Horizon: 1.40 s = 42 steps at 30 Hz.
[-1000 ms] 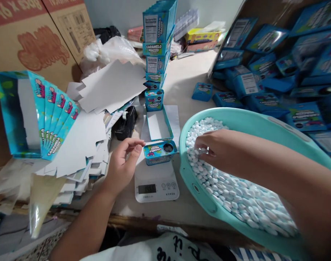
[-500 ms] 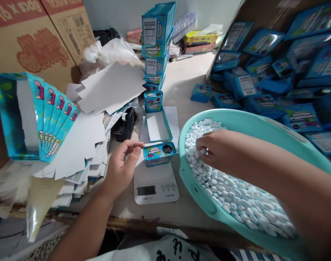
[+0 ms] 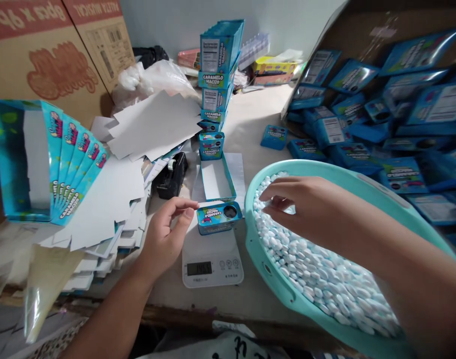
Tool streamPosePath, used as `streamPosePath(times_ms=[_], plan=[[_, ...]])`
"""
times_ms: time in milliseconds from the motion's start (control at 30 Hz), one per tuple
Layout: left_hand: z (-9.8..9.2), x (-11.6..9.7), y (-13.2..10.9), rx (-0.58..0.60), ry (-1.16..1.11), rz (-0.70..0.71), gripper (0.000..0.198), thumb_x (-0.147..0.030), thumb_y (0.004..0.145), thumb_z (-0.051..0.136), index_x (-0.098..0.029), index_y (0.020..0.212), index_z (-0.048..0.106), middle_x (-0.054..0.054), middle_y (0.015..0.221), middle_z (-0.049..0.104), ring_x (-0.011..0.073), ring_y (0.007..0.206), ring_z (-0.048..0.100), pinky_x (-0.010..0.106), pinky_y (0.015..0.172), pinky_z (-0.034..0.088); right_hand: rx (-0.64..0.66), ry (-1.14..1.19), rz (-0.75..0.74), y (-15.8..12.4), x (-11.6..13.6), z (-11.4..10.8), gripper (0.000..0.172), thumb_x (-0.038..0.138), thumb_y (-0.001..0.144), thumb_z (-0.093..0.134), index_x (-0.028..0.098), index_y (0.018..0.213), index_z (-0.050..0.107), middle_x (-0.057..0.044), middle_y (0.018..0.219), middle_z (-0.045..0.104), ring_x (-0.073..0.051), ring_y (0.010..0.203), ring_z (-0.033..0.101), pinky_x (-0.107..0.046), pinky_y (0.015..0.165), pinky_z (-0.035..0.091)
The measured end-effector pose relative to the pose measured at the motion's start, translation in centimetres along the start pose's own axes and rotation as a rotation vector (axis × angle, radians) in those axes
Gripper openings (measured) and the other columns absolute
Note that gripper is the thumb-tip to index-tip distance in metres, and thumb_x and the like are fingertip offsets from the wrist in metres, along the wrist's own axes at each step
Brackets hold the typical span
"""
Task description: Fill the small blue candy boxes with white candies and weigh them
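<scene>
A small blue candy box (image 3: 217, 228) printed "Caramelo Macizo" lies on a white kitchen scale (image 3: 213, 271) with a lit digital display. My left hand (image 3: 168, 232) is at the box's left end, thumb and index finger apart, the index tip at or very near its corner. Nothing shows in that hand. My right hand (image 3: 299, 199) reaches into a turquoise tub (image 3: 252, 239) of white, pale-blue-tinted candies (image 3: 318, 271). Its fingers are bent but apart, with tips just above or among the candies at the tub's left side; I see no candy held.
Behind the scale stand an open blue tray (image 3: 217, 182) and a tall stack of blue boxes (image 3: 213, 80). A black tape dispenser (image 3: 172, 177) sits beside white card sheets (image 3: 153, 124). More blue boxes (image 3: 349, 119) fill a carton at right. Fanned display boxes (image 3: 22, 159) stand left.
My right hand has moved slightly left over the candies, and its fingers have spread from a closed grasp. My left hand stays beside the box. The view has shifted a little.
</scene>
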<state>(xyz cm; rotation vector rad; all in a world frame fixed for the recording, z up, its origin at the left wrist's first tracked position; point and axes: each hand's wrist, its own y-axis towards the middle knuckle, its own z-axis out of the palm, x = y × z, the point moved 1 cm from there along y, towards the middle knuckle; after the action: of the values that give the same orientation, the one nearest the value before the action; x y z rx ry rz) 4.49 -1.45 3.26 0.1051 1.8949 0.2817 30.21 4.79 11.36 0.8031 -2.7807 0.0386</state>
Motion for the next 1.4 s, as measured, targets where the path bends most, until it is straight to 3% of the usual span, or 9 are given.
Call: streamPosePath(times_ms=[200, 333, 500, 700, 833, 1067, 1267, 1400], plan=[[0.1, -0.2, -0.1, 0.014, -0.018, 0.023, 0.017, -0.035, 0.099, 0.060, -0.025, 0.101, 0.072, 0.001, 0.099, 0.074, 0.0156, 0.094, 0.070, 0.024, 0.084, 0.055, -0.224, 0.309, -0.150, 0.0, 1.8, 0.5, 0.014, 0.015, 0.091, 0.058, 0.019, 0.086, 0.071, -0.005, 0.090, 0.073, -0.013, 0.069, 0.068, -0.026, 0.066, 0.056], [0.3, -0.2, 0.0, 0.023, -0.016, 0.019, 0.015, -0.034, 0.098, 0.060, -0.024, 0.101, 0.072, 0.002, 0.099, 0.073, 0.0159, 0.093, 0.069, 0.026, 0.085, 0.055, -0.297, 0.430, -0.262, 0.1, 2.7, 1.5, 0.012, 0.015, 0.094, 0.059, 0.019, 0.091, 0.070, -0.006, 0.097, 0.074, -0.014, 0.076, 0.070, -0.026, 0.071, 0.060], [0.4, -0.1, 0.1, 0.035, -0.005, 0.008, 0.018, -0.035, 0.099, 0.059, -0.023, 0.101, 0.072, 0.003, 0.098, 0.073, 0.0175, 0.092, 0.068, 0.028, 0.085, 0.055, -0.243, 0.358, -0.433, 0.3, 2.9, 1.8, 0.017, 0.015, 0.099, 0.053, 0.021, 0.094, 0.068, -0.009, 0.101, 0.074, -0.018, 0.090, 0.072, -0.030, 0.079, 0.060], [0.2, 0.0, -0.1, 0.044, 0.003, 0.003, 0.021, -0.039, 0.100, 0.058, -0.024, 0.104, 0.072, 0.005, 0.101, 0.072, 0.0194, 0.095, 0.067, 0.030, 0.086, 0.054, -0.131, 0.315, -0.499, 0.1, 2.8, 2.2, 0.024, 0.011, 0.100, 0.048, 0.020, 0.103, 0.070, -0.010, 0.108, 0.075, -0.018, 0.094, 0.072, -0.030, 0.079, 0.059], [0.2, -0.1, -0.1, 0.054, 0.003, -0.008, 0.022, -0.040, 0.100, 0.058, -0.023, 0.105, 0.072, 0.005, 0.101, 0.072, 0.0195, 0.094, 0.067, 0.030, 0.086, 0.054, -0.168, 0.272, -0.563, 0.1, 2.7, 2.1, 0.027, 0.007, 0.098, 0.048, 0.019, 0.107, 0.070, -0.009, 0.111, 0.076, -0.019, 0.098, 0.071, -0.032, 0.085, 0.059], [0.2, -0.1, 0.0, 0.047, -0.006, -0.003, 0.019, -0.037, 0.100, 0.059, -0.024, 0.104, 0.072, 0.003, 0.100, 0.072, 0.0177, 0.093, 0.067, 0.028, 0.085, 0.053, -0.223, 0.179, -0.524, 0.0, 2.2, 1.3, 0.027, 0.010, 0.100, 0.048, 0.020, 0.105, 0.072, -0.009, 0.106, 0.077, -0.020, 0.092, 0.069, -0.035, 0.084, 0.058], [0.2, 0.1, -0.2, 0.051, -0.008, -0.009, 0.018, -0.037, 0.100, 0.059, -0.024, 0.106, 0.071, 0.004, 0.104, 0.072, 0.0187, 0.099, 0.066, 0.029, 0.089, 0.052, -0.110, 0.136, -0.545, 0.1, 2.0, 1.9, 0.032, 0.014, 0.101, 0.046, 0.020, 0.123, 0.069, -0.010, 0.119, 0.076, -0.024, 0.112, 0.066, -0.042, 0.092, 0.058], [0.1, 0.0, -0.3, 0.055, -0.016, 0.002, 0.018, -0.037, 0.100, 0.059, -0.025, 0.107, 0.071, 0.004, 0.105, 0.072, 0.0199, 0.101, 0.066, 0.030, 0.091, 0.052, -0.112, 0.115, -0.561, -0.1, 2.2, 1.9, 0.034, 0.013, 0.100, 0.044, 0.021, 0.120, 0.071, -0.009, 0.110, 0.078, -0.025, 0.110, 0.067, -0.042, 0.091, 0.056]])
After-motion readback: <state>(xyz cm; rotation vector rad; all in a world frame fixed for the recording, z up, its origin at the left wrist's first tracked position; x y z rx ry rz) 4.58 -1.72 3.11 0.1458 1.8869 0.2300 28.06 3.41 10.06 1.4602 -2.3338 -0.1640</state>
